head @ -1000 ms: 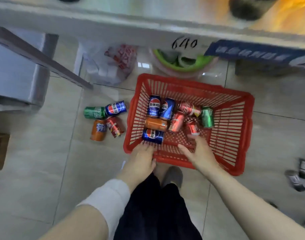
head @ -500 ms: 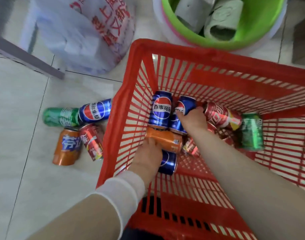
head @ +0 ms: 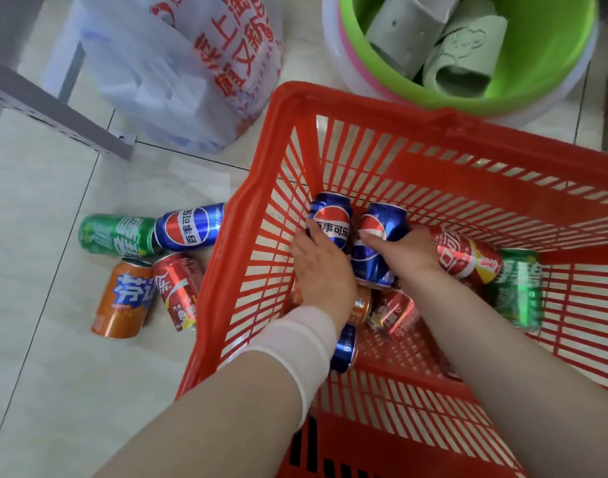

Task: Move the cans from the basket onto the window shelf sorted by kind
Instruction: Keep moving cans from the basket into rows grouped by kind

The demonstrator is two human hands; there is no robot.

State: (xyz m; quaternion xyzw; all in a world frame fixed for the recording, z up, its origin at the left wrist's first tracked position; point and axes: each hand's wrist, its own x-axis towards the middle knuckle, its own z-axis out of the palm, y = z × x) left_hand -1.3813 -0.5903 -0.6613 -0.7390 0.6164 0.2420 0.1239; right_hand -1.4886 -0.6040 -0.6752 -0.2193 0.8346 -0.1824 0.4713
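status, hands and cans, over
Left hand grips blue Pepsi can. Right hand grips second blue can. Both down in red basket; red can beside right hand.

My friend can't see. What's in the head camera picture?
The left hand grips a blue can and the right hand grips a second blue can, inside a red basket of soda cans. Four more cans lie on the floor beside it.

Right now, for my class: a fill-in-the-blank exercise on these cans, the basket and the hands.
The left hand grips a ____ Pepsi can.
The right hand grips a second Pepsi can inside the basket, coloured ____.
On the floor beside the basket lie ____ loose cans.
Missing words: blue; red; four.
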